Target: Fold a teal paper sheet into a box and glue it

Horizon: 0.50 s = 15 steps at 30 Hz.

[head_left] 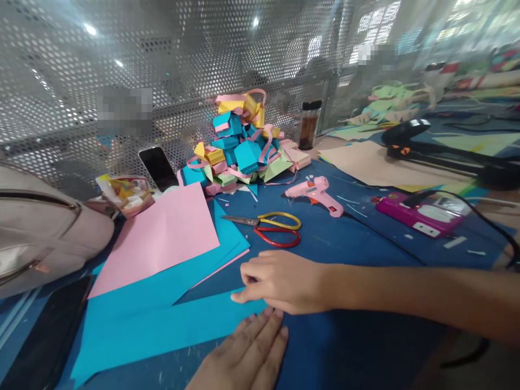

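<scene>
A long folded sheet of blue paper lies on the table in front of me. My left hand rests flat over its right end, fingers stretched out. Reaching in from the right, my right hand has its fingers curled, and its thumb lies along the paper's upper edge. The two hands touch or nearly touch. Just beyond them are scissors with one yellow and one red handle, blades apart. A pink sheet of paper lies over more blue sheets to the left.
A pink glue gun lies behind the scissors, near a purple power strip. Folded paper pieces are heaped against the perforated metal panel. A phone, bag, jar and black stand surround the blue tabletop.
</scene>
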Each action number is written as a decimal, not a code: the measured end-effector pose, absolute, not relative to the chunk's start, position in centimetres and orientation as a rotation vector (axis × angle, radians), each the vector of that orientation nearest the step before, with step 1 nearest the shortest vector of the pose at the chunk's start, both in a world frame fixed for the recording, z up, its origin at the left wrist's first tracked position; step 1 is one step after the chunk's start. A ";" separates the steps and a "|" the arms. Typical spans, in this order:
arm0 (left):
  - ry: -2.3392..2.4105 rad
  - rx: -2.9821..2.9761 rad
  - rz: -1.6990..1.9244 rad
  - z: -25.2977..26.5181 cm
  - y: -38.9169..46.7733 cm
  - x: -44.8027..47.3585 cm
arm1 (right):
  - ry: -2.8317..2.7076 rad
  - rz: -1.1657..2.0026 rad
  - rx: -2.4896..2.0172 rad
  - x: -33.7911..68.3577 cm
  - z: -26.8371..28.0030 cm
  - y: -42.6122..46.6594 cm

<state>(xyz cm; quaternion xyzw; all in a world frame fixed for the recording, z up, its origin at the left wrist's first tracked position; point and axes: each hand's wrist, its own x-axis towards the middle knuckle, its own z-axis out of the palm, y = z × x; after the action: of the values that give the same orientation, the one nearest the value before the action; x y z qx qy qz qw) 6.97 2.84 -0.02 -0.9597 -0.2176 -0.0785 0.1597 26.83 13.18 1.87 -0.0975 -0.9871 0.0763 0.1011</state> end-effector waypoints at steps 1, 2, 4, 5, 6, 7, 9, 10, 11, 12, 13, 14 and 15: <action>-0.644 -2.767 -0.262 -0.3 3.0 6.6 | -2.912 0.230 -0.284 26.9 1.8 13.2; -0.668 -2.798 -0.297 -0.5 3.2 6.1 | -2.907 0.238 -0.281 26.9 1.8 13.3; -0.724 -2.859 -0.303 -0.8 3.4 5.0 | -2.902 0.262 -0.284 27.0 1.8 13.3; -0.733 -2.877 -0.271 -0.8 3.4 4.5 | -2.903 0.274 -0.287 27.1 1.9 13.3; -0.751 -2.873 -0.212 -0.7 3.3 3.9 | -2.905 0.284 -0.289 27.1 1.9 13.3; -0.752 -2.840 -0.199 -0.7 3.1 3.3 | -2.907 0.292 -0.289 27.1 2.0 13.4; -0.846 -2.759 -0.154 -0.6 2.5 2.0 | -2.908 0.296 -0.284 27.1 2.0 13.4; -0.910 -2.724 -0.122 -0.6 2.1 1.3 | -2.908 0.295 -0.284 27.1 2.0 13.4; -0.987 -2.687 -0.089 -0.6 1.8 0.5 | -2.907 0.296 -0.287 27.1 1.9 13.4; -1.073 -2.639 -0.067 -0.6 1.5 -0.4 | -2.905 0.299 -0.293 27.1 1.8 13.4; -1.123 -2.597 -0.062 -0.7 1.3 -1.3 | -2.903 0.302 -0.298 27.0 1.8 13.4; -1.145 -2.569 -0.054 -0.7 1.1 -2.2 | -2.899 0.306 -0.302 27.0 1.7 13.3; -1.095 -2.573 -0.037 -0.7 1.0 -3.2 | -2.895 0.312 -0.305 27.0 1.6 13.3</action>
<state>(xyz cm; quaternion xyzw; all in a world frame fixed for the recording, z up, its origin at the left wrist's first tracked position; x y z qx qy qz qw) -3.16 1.00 -0.70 -0.9064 -0.3858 -0.0130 0.1717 27.02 13.32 1.63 -0.1035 -0.9832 0.1060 0.1067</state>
